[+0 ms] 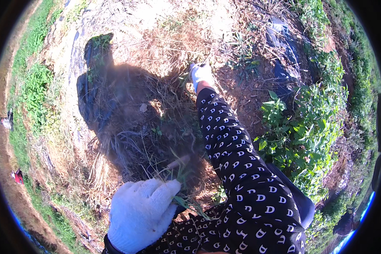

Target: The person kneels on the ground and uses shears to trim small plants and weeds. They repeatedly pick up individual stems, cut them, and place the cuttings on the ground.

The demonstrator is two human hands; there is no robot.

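My left hand (pixel 143 212), in a white knit glove, is close to the camera at the lower left. Its fingers are curled around green grass blades (pixel 195 206) that stick out beside the fingertips. My right hand (pixel 200 73), also gloved in white, reaches far forward to the ground at upper centre, among dry stems and grass. A thin dark piece shows at its fingers; what it holds is unclear. Between the hands lie dry, straw-like grass (pixel 127 146) and a blurred tan, rod-like thing (pixel 178 162), partly in shadow.
Leafy green plants (pixel 298 133) grow close by my right arm. Dark plastic sheeting (pixel 284 63) lies at the upper right, with more sheeting (pixel 93 101) in the shadow at left. Two people (pixel 8 120), (pixel 18 176) are far off at the left edge.
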